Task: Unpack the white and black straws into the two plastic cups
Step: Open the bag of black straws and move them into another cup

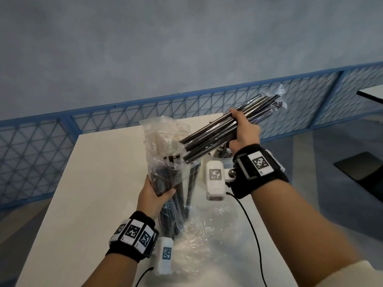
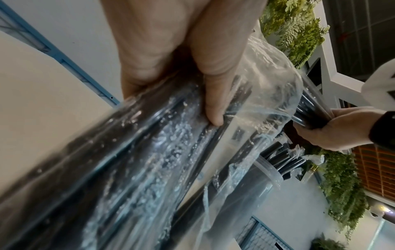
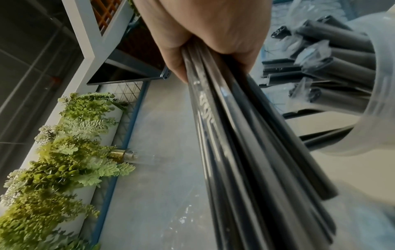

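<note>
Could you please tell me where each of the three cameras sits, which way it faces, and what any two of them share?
Head: worn high, looks down at the white table; shows both forearms, left hand, right hand.
Left wrist: looks along the left hand gripping the plastic bag; the right hand shows too.
Right wrist: looks along the right hand gripping the black straws.
Shared: both wrist views show the plastic cup holding black straws.
</note>
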The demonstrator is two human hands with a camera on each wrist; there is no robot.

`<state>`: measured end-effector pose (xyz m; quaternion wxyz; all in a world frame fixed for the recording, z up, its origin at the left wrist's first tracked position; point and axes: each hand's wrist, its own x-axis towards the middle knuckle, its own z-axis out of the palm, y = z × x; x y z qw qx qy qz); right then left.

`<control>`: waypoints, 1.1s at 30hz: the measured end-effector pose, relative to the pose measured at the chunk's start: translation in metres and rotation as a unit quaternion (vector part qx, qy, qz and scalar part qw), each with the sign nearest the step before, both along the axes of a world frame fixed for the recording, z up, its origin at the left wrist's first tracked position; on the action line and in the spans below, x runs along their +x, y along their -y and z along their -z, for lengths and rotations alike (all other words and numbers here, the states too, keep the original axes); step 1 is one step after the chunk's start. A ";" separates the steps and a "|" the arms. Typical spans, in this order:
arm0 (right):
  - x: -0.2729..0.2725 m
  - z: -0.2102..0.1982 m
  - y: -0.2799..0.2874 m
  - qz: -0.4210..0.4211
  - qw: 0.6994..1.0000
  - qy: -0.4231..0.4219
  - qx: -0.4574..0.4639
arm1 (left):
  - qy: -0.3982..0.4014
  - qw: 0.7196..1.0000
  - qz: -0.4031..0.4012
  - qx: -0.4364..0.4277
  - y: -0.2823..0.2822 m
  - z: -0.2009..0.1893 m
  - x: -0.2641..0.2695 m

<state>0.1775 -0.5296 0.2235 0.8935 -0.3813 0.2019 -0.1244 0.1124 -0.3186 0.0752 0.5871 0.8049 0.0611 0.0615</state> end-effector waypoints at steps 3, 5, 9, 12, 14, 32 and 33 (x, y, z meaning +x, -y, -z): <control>0.000 -0.001 0.004 0.017 1.000 -0.016 0.000 | 0.002 1.000 -0.003 -0.006 -0.001 0.002 0.001; 0.001 -0.001 0.011 0.026 0.999 -0.029 -0.010 | 0.001 1.000 -0.009 -0.015 -0.002 0.003 0.001; 0.005 -0.003 0.032 0.047 0.997 -0.048 -0.037 | 0.006 0.999 -0.021 -0.024 -0.007 0.007 0.001; 0.008 -0.008 0.038 0.113 0.993 -0.007 -0.043 | 0.008 0.999 -0.027 -0.023 -0.008 0.007 0.000; 0.010 -0.012 0.035 0.154 0.985 0.030 -0.074 | 0.006 0.999 -0.028 -0.024 -0.006 0.006 -0.001; 0.029 0.045 0.006 0.002 0.887 0.011 -0.462 | 0.009 1.000 -0.005 0.019 0.003 -0.002 -0.005; 0.029 0.042 0.006 0.010 0.884 0.027 -0.467 | 0.008 1.000 -0.005 0.020 0.003 -0.002 -0.005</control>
